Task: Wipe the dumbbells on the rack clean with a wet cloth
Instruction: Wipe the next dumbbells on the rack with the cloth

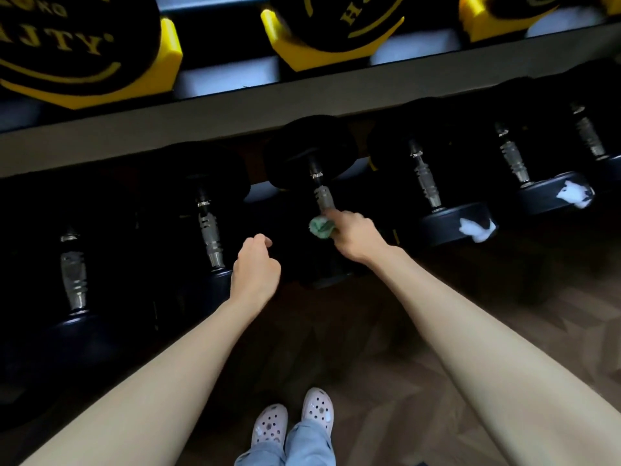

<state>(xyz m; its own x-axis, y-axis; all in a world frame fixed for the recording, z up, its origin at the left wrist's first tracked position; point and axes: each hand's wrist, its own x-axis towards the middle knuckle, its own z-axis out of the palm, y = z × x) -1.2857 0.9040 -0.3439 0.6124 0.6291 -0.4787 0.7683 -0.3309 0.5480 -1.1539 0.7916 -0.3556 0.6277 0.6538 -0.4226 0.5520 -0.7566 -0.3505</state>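
Green cloth [322, 227], gripped in the curled fingers of the right hand [357, 236], touches the near end of the dumbbell handle [323, 196] on the rack [168, 129]; handle axis runs straight ahead; left hand [257, 265] loosely curled, empty

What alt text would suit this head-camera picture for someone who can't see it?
A person's right hand holds a green cloth against a dumbbell handle on the rack; the left hand hovers loosely curled nearby, holding nothing. Pale clogs show below.
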